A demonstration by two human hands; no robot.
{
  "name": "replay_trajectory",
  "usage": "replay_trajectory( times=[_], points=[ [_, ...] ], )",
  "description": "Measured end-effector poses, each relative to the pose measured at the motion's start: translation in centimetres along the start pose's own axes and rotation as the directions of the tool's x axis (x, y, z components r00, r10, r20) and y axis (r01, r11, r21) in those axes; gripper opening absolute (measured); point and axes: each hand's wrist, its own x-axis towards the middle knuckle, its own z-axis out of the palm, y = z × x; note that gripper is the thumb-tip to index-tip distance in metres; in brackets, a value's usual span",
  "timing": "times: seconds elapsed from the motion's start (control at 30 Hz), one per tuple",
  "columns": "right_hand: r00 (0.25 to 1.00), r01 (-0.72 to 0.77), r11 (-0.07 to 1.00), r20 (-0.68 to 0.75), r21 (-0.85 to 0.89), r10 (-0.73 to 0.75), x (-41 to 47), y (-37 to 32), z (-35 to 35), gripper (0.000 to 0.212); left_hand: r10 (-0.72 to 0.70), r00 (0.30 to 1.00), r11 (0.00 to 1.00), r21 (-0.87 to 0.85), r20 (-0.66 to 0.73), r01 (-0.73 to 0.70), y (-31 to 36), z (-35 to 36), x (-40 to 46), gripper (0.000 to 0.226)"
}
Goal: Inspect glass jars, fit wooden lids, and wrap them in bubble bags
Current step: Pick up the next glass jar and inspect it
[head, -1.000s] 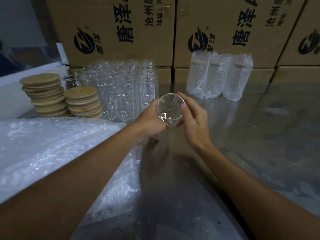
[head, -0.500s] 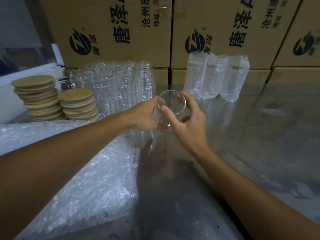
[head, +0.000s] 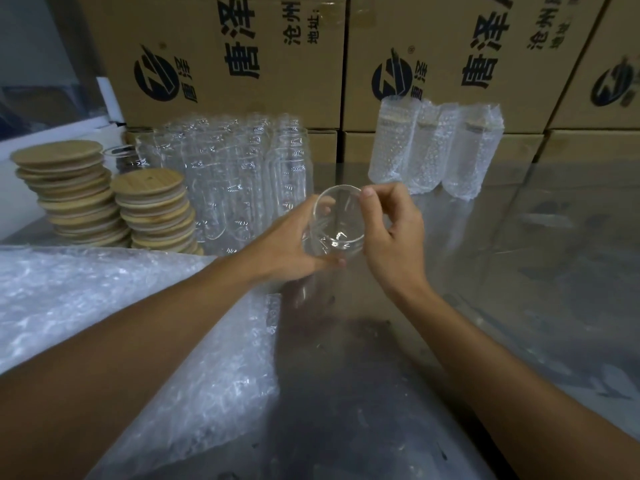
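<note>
A clear glass jar (head: 337, 225) is held above the table with its open mouth tilted toward me. My left hand (head: 289, 242) grips its body from the left and underneath. My right hand (head: 391, 230) holds the right side, thumb on the rim. Behind it stand several empty glass jars (head: 239, 178) in a tight cluster. Two stacks of round wooden lids (head: 152, 209) sit at the far left. Three jars wrapped in bubble bags (head: 436, 150) stand at the back right. A heap of bubble bags (head: 104, 306) lies at the near left.
Stacked cardboard boxes (head: 242, 57) with printed logos form a wall behind the table. The shiny metal table (head: 519, 289) stretches to the right and toward me. A white ledge (head: 52, 133) runs along the far left.
Both hands have turned the jar slightly, so its mouth faces me more. My right thumb has shifted up onto the rim. The view has moved a little.
</note>
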Motion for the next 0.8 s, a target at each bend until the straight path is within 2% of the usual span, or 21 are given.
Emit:
replay_trajectory(
  times=[0.13,0.2,0.33,0.47,0.6,0.73,0.8],
  points=[
    [0.999,-0.025,0.999,-0.019,-0.019,0.025,-0.2,-0.5,0.1,0.012,0.031,0.997,0.998,-0.053,0.064,-0.028,-0.2,0.3,0.2,0.097],
    [0.999,-0.034,0.997,-0.006,-0.070,0.034,-0.7,-0.9,0.2,0.018,0.041,0.998,0.995,-0.092,0.056,-0.036,-0.3,0.4,0.2,0.095],
    [0.998,0.006,0.986,0.067,-0.169,0.006,-1.7,-1.3,0.3,0.048,0.034,0.999,0.993,-0.112,0.020,-0.031,-0.4,0.3,0.3,0.096],
    [0.990,0.018,0.993,0.142,-0.120,0.000,-1.9,-1.3,0.2,0.068,0.040,0.999,0.983,-0.181,0.020,-0.036,-0.6,0.2,0.2,0.093],
    [0.990,0.021,0.995,0.143,-0.102,-0.006,-1.6,-1.2,0.0,0.071,0.012,0.999,0.977,-0.215,0.038,-0.004,-0.1,0.2,0.1,0.085],
    [0.986,0.027,0.997,0.163,-0.075,-0.015,-1.3,-0.7,-0.1,0.064,-0.065,0.993,0.946,-0.310,0.099,0.092,0.3,0.3,-0.1,0.096],
    [0.983,0.010,0.999,0.183,-0.052,0.000,-1.2,-0.4,-0.2,0.062,-0.103,0.988,0.926,-0.352,0.116,0.138,0.5,0.3,-0.3,0.076]
  ],
)
